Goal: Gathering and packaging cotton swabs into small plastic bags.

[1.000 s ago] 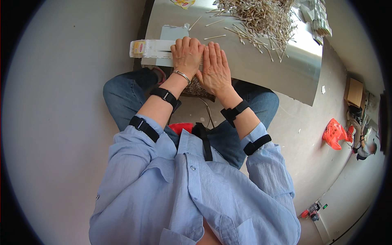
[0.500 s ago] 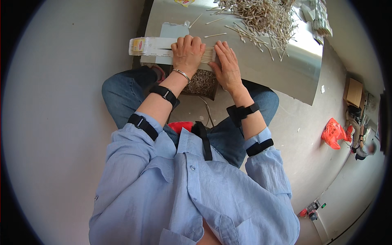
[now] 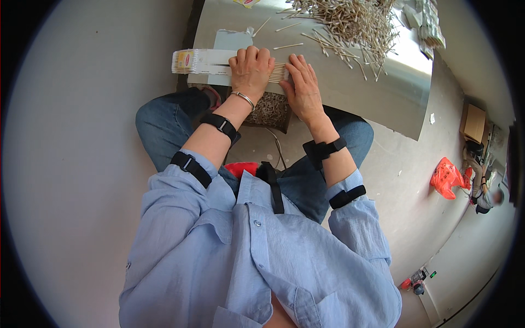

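Observation:
A flat row of cotton swabs (image 3: pixel 278 73) lies near the table's front edge, between my two hands. My left hand (image 3: pixel 251 72) is closed, knuckles up, pressing on the left part of this row and on a white card strip (image 3: pixel 216 57); its fingertips are hidden. At the strip's left end sits a clear pack of cotton swabs (image 3: pixel 184 61) with a yellow and red label. My right hand (image 3: pixel 304 90) rests against the row's right end. Its fingers are stretched out and its thumb is apart, near the swabs' lower side.
A large heap of loose cotton swabs (image 3: pixel 355 24) covers the back of the metal table (image 3: pixel 383 101), with several strays toward me. Packed bundles (image 3: pixel 431 30) lie at the back right. Below the edge stands a box of swabs (image 3: pixel 270 112). A red bag (image 3: pixel 445 177) is on the floor.
My right hand's fingers have shifted slightly inward against the row's end. Otherwise both hands and the swabs stay in place.

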Action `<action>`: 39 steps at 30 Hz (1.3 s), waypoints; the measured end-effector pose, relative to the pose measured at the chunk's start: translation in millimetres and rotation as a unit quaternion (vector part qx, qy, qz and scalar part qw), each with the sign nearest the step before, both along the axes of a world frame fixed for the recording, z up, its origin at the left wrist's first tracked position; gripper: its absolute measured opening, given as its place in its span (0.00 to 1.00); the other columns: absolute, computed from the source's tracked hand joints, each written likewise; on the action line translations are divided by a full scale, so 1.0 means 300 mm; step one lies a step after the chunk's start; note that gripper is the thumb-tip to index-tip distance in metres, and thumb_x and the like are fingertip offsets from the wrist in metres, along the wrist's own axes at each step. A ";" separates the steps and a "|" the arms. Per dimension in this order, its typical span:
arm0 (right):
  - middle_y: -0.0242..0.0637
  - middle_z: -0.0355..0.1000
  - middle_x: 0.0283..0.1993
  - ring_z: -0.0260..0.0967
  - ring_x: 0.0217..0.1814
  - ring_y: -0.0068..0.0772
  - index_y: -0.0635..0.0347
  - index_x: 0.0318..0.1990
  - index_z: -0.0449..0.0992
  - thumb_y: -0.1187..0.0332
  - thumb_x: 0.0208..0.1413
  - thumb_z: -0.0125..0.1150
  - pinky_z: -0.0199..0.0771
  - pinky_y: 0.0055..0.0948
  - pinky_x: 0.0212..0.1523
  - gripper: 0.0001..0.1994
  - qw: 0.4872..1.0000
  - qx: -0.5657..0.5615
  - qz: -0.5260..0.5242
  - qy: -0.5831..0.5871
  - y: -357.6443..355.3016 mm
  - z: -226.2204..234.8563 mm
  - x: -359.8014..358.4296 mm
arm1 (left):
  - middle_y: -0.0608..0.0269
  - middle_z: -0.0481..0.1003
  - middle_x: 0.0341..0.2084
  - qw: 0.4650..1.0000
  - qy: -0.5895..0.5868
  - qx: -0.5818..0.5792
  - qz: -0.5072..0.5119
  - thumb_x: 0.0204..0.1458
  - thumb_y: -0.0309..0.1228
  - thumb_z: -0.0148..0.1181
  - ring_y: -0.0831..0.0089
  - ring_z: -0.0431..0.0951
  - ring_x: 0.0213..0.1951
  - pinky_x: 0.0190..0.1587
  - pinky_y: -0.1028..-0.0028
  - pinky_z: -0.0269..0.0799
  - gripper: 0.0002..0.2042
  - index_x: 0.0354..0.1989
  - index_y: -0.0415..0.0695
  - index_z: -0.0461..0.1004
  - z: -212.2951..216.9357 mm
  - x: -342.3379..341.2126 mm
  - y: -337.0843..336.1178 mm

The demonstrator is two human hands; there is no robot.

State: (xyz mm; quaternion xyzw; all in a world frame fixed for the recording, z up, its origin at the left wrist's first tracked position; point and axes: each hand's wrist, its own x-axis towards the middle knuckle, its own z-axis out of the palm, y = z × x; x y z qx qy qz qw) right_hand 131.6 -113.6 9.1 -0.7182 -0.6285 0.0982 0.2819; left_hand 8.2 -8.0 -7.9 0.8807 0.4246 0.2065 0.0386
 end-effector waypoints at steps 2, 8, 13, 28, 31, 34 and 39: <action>0.43 0.60 0.65 0.51 0.71 0.45 0.61 0.57 0.66 0.71 0.52 0.61 0.50 0.42 0.69 0.23 1.000 -0.001 0.010 0.030 -0.001 0.012 -0.003 | 0.68 0.67 0.30 1.000 -0.002 -0.008 -0.003 0.47 0.40 0.62 0.65 0.67 0.39 0.39 0.62 0.58 0.10 0.30 0.52 0.69 -0.002 -0.005 0.002; 0.47 0.62 0.64 0.50 0.72 0.46 0.64 0.63 0.58 0.78 0.53 0.52 0.46 0.43 0.70 0.28 0.975 0.053 -0.061 0.207 0.004 0.001 0.003 | 0.69 0.66 0.31 1.000 0.009 -0.022 0.006 0.48 0.39 0.62 0.65 0.66 0.39 0.40 0.62 0.58 0.09 0.29 0.53 0.68 0.013 0.001 -0.004; 0.48 0.62 0.63 0.48 0.72 0.46 0.68 0.66 0.52 0.79 0.53 0.51 0.46 0.43 0.70 0.30 0.996 0.007 -0.049 0.077 -0.003 -0.010 -0.051 | 0.68 0.67 0.31 1.000 0.009 -0.024 0.007 0.48 0.39 0.62 0.65 0.66 0.39 0.40 0.63 0.58 0.09 0.29 0.53 0.68 0.014 0.003 0.000; 0.42 0.68 0.57 0.58 0.62 0.48 0.64 0.59 0.62 0.83 0.46 0.52 0.51 0.46 0.67 0.28 0.985 0.072 -0.090 0.127 -0.012 -0.010 -0.080 | 0.69 0.67 0.30 1.000 -0.007 -0.017 0.005 0.48 0.39 0.62 0.66 0.67 0.38 0.40 0.63 0.58 0.09 0.28 0.53 0.68 0.004 0.002 0.001; 0.43 0.67 0.57 0.58 0.62 0.48 0.63 0.59 0.62 0.83 0.46 0.52 0.50 0.47 0.67 0.28 0.987 0.062 -0.087 0.119 -0.015 -0.015 -0.076 | 0.69 0.67 0.30 1.000 -0.005 -0.018 0.004 0.48 0.39 0.62 0.66 0.67 0.38 0.40 0.63 0.58 0.09 0.28 0.53 0.68 0.007 0.003 0.001; 0.44 0.65 0.59 0.57 0.63 0.47 0.62 0.59 0.62 0.82 0.46 0.53 0.50 0.47 0.67 0.28 0.994 0.040 -0.076 0.073 -0.018 -0.009 -0.079 | 0.69 0.67 0.30 1.000 -0.004 -0.022 0.004 0.48 0.39 0.62 0.66 0.67 0.38 0.40 0.63 0.58 0.09 0.28 0.53 0.68 0.011 0.004 0.002; 0.45 0.57 0.66 0.51 0.69 0.47 0.63 0.63 0.59 0.73 0.51 0.56 0.48 0.46 0.69 0.29 0.997 -0.002 -0.053 -0.059 -0.003 0.000 -0.087 | 0.68 0.67 0.30 1.000 -0.003 -0.020 0.005 0.48 0.39 0.61 0.66 0.67 0.38 0.40 0.63 0.58 0.09 0.29 0.53 0.69 0.009 0.003 0.001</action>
